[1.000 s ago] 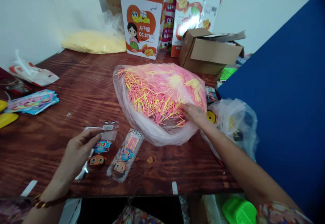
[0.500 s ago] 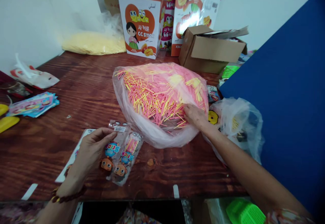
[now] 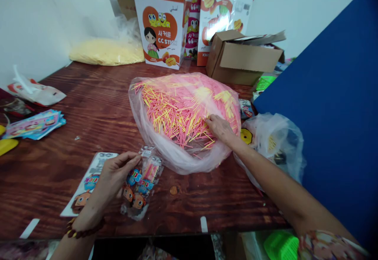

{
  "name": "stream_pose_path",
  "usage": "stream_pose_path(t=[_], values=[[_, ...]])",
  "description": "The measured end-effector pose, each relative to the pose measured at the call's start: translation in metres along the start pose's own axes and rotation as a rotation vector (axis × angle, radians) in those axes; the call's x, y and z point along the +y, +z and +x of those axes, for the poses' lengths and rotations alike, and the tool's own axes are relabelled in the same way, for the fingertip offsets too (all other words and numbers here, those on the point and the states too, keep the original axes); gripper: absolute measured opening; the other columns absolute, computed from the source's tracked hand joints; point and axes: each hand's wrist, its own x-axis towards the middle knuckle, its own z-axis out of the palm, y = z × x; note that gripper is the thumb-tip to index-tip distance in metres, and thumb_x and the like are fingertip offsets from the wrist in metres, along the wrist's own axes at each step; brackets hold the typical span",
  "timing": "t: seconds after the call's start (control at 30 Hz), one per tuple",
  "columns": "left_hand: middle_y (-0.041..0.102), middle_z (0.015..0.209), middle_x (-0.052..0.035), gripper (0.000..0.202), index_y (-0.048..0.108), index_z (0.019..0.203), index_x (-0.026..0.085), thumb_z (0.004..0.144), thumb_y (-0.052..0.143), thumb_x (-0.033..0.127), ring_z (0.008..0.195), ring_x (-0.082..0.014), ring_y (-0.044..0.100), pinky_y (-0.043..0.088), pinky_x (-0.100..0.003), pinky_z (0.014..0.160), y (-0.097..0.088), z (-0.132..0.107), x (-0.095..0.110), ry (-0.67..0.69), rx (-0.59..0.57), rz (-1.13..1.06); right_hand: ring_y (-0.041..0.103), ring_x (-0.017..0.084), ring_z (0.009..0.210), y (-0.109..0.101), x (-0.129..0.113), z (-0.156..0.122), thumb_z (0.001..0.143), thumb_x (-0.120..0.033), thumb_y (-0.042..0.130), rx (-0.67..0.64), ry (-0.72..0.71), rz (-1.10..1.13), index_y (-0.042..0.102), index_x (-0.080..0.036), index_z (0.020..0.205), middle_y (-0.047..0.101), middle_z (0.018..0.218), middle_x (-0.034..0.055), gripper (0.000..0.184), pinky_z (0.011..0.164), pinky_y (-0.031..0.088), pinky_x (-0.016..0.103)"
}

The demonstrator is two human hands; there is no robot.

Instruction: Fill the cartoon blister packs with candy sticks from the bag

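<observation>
Between the thumb and fingers of my left hand (image 3: 116, 173) is the upper end of a clear printed plastic packet (image 3: 134, 176). This packet overlaps a second clear packet (image 3: 151, 170), which has pink and yellow sticks inside and lies on the table. Under my left wrist and hand lies a white printed sheet or stack of packets (image 3: 79, 197), partly covered. My right hand (image 3: 220, 128) reaches into a large open plastic bag (image 3: 189, 165) of thin pink and yellow sticks (image 3: 174, 114). Its fingers are closed against the sticks; what lies between the fingertips is hidden.
Tall printed boxes (image 3: 162, 28) and an open cardboard box (image 3: 245, 61) stand at the back. A yellow-filled bag (image 3: 106, 51) lies back left. Blue printed packets (image 3: 37, 124) and a tissue pack (image 3: 41, 93) are on the left. A clear bag (image 3: 277, 146) sits right, beside a blue panel (image 3: 330, 106).
My left hand has moved slightly right with its packet, which now overlaps the filled one more. My right hand has shifted a little left and up among the sticks. The view has shifted slightly.
</observation>
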Motion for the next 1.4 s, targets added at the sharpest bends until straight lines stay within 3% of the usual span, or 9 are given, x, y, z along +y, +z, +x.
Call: stream_pose_path(t=[0.3, 0.47, 0.67, 0.83, 0.93, 1.07, 1.2, 1.27, 1.4], values=[[0.072, 0.072, -0.0047, 0.041, 0.074, 0.069, 0.018, 0.054, 0.080, 0.056, 0.066, -0.0189, 0.062, 0.052, -0.026, 0.059, 0.013, -0.008, 0.021, -0.038, 0.099, -0.047, 0.048, 0.027, 0.106, 0.008, 0.002, 0.006, 0.100, -0.018, 0.035, 0.066, -0.130, -0.065, 0.062, -0.013, 0.113, 0.056, 0.117, 0.0165, 0.030, 0.087, 0.039, 0.035], [0.070, 0.068, -0.0019, 0.034, 0.074, 0.070, 0.019, 0.056, 0.082, 0.049, 0.062, -0.0159, 0.059, 0.050, -0.024, 0.057, 0.008, -0.014, 0.012, -0.063, 0.116, -0.113, 0.046, 0.028, 0.107, 0.014, 0.007, 0.006, 0.098, -0.016, 0.036, 0.087, -0.166, -0.049, 0.062, -0.010, 0.114, 0.057, 0.117, 0.0179, 0.031, 0.092, 0.035, 0.036], [0.073, 0.078, -0.0025, 0.030, 0.075, 0.078, 0.019, 0.064, 0.082, 0.044, 0.070, -0.0161, 0.062, 0.051, -0.023, 0.066, 0.001, -0.016, 0.000, -0.054, 0.061, -0.204, 0.051, 0.027, 0.109, 0.008, 0.007, 0.006, 0.094, -0.012, 0.040, 0.101, -0.203, 0.084, 0.062, -0.010, 0.110, 0.063, 0.115, 0.0175, 0.027, 0.095, 0.032, 0.036], [0.072, 0.078, -0.0022, 0.029, 0.076, 0.079, 0.018, 0.065, 0.083, 0.042, 0.069, -0.0149, 0.061, 0.050, -0.022, 0.063, 0.003, -0.017, 0.001, -0.059, 0.056, -0.237, 0.057, 0.018, 0.080, -0.006, -0.008, 0.005, 0.097, -0.023, 0.039, 0.107, -0.062, 0.503, 0.060, -0.015, 0.091, 0.067, 0.086, 0.0075, 0.024, 0.078, 0.038, 0.029], [0.072, 0.078, -0.0021, 0.030, 0.076, 0.077, 0.018, 0.062, 0.085, 0.042, 0.069, -0.0144, 0.061, 0.050, -0.021, 0.064, 0.007, -0.018, 0.005, -0.063, 0.058, -0.253, 0.047, 0.013, 0.062, -0.005, -0.021, 0.006, 0.093, -0.032, 0.042, 0.045, 0.029, 0.789, 0.052, -0.019, 0.072, 0.054, 0.065, -0.0027, 0.026, 0.061, 0.033, 0.025], [0.073, 0.079, -0.0028, 0.030, 0.076, 0.077, 0.017, 0.062, 0.085, 0.042, 0.071, -0.0149, 0.061, 0.051, -0.022, 0.066, 0.010, -0.021, 0.006, -0.069, 0.041, -0.273, 0.035, 0.010, 0.054, 0.002, -0.036, 0.007, 0.081, -0.037, 0.055, -0.001, 0.176, 1.054, 0.040, -0.022, 0.060, 0.038, 0.053, -0.0073, 0.030, 0.054, 0.028, 0.025], [0.072, 0.078, -0.0029, 0.031, 0.077, 0.078, 0.017, 0.062, 0.085, 0.042, 0.070, -0.0146, 0.061, 0.051, -0.022, 0.064, 0.008, -0.023, 0.001, -0.085, 0.032, -0.296, 0.036, 0.010, 0.051, 0.005, -0.043, 0.007, 0.076, -0.039, 0.058, -0.015, 0.233, 1.187, 0.042, -0.022, 0.062, 0.043, 0.051, -0.0067, 0.028, 0.051, 0.029, 0.025], [0.072, 0.078, -0.0027, 0.031, 0.077, 0.078, 0.017, 0.062, 0.086, 0.041, 0.070, -0.0141, 0.060, 0.050, -0.021, 0.064, 0.007, -0.024, 0.000, -0.089, 0.040, -0.307, 0.042, 0.011, 0.050, 0.005, -0.049, 0.004, 0.074, -0.043, 0.061, 0.003, 0.239, 1.364, 0.043, -0.023, 0.066, 0.048, 0.053, -0.0061, 0.028, 0.051, 0.033, 0.025], [0.072, 0.080, -0.0028, 0.029, 0.077, 0.079, 0.017, 0.063, 0.085, 0.040, 0.073, -0.0138, 0.061, 0.050, -0.021, 0.067, 0.008, -0.023, 0.000, -0.084, 0.037, -0.325, 0.056, 0.014, 0.059, 0.009, -0.073, -0.012, 0.068, -0.043, 0.070, 0.221, 0.256, 1.830, 0.052, -0.023, 0.085, 0.062, 0.067, -0.0040, 0.031, 0.062, 0.046, 0.029]])
